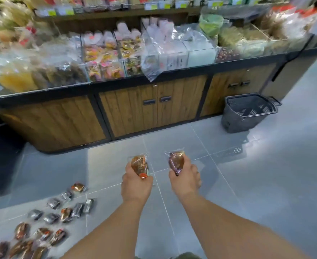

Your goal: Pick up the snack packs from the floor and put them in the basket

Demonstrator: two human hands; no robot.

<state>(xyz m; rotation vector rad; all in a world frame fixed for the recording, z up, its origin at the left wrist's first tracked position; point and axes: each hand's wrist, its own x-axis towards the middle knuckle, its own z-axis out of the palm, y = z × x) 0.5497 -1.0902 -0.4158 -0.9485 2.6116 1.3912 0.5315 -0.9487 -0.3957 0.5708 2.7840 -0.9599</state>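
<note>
basket (236,124) of dark plastic stands on the grey floor (265,184) by the wooden counter (127,113), at the right; its contents are too dim to name. left hand (135,186) wraps its fingers round the first pack (139,165), right hand (185,177) grips the second pack (176,161), both clear film over brown food. over a dozen loose packs (66,214), brown or silvery, lie at lower left.

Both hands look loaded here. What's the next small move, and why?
Probably swing both arms forward and right to the basket and release. The left hand grips one snack pack, the right hand a second snack pack, so neither can pick up more; the basket stands open by the cabinet, and more floor packs wait at the left.
</note>
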